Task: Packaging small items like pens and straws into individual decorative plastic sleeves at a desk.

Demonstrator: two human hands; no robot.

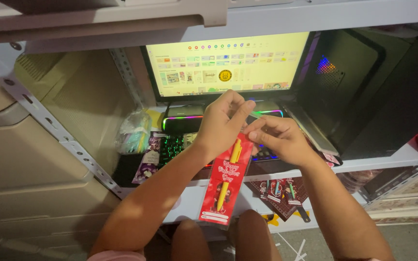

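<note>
My left hand (221, 123) grips the top end of a long red card (224, 186) that hangs down in a clear sleeve, with a yellow pen (229, 174) fixed along its middle. Just to its right, my right hand (279, 140) pinches the top edge of the same sleeve, fingertips touching the left hand's fingers. Both hands are raised in front of a lit keyboard (170, 145) on a white shelf (388, 159).
A lit monitor (228, 63) stands at the back, a black computer case (364, 87) with coloured lights to its right. Small packets (146, 159) lie left of the keyboard. More red cards with pens (281, 191) lie on the lower shelf. My knees (223, 239) are below.
</note>
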